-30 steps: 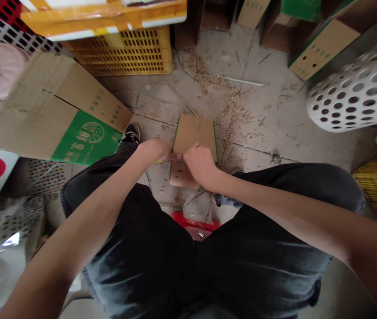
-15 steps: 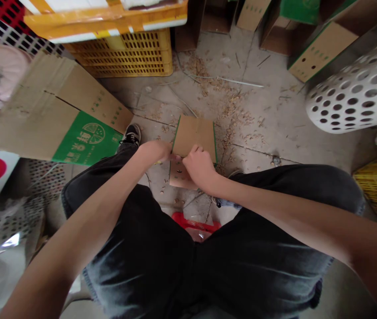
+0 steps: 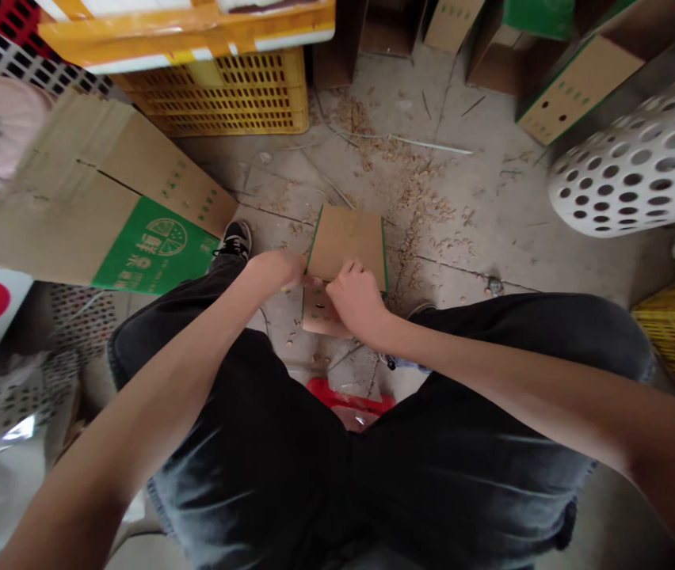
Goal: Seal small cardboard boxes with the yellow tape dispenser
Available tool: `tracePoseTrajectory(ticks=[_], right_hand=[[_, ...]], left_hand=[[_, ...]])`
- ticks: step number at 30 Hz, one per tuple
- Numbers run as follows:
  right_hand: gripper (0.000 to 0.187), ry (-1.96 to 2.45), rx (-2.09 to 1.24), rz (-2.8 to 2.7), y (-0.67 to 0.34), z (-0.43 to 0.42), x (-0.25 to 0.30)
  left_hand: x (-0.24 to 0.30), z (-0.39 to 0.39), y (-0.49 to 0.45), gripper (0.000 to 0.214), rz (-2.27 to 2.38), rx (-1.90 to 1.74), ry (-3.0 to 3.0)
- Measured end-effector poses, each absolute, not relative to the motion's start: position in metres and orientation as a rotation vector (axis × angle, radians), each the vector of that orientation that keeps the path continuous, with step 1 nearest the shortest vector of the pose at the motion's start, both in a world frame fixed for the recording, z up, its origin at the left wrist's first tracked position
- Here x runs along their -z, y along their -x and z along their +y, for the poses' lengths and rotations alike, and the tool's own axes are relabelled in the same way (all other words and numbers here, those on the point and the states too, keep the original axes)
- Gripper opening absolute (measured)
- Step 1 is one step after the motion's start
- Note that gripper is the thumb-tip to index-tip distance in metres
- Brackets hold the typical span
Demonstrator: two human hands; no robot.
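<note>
- Our cardboard box point(image 3: 348, 236) barely shifts on the floor point(image 3: 504, 190), so work stays at its near top edge.
- Our right hand point(image 3: 358, 297) is closed there; our left hand point(image 3: 283, 271) is at the left corner (its grip we cannot tell).

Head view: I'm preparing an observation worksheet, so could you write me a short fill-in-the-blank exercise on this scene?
1. The left hand and right hand are at a small cardboard box with ____-coloured side edges.
2. The larger carton with a printed panel is on the person's ____ side.
3. The container with round holes, at the upper right, is coloured ____.

Missing words: green; left; white.
</note>
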State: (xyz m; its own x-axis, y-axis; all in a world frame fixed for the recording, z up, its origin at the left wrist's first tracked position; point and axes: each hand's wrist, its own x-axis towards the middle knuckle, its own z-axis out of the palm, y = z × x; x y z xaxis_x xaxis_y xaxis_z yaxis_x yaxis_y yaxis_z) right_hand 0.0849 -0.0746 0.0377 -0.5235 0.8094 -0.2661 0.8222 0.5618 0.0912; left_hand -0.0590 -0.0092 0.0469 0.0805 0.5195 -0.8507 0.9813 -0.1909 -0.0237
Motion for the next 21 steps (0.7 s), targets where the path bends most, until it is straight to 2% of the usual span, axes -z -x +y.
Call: tracePoseTrajectory(ticks=[21], right_hand=[[0.029,-1.199,0.170,2.491,-0.0822,-0.0735,-0.0348]], left_hand=[[-0.0503,-0.0100,0.0549,0.073,1.503,1.073,-1.731]])
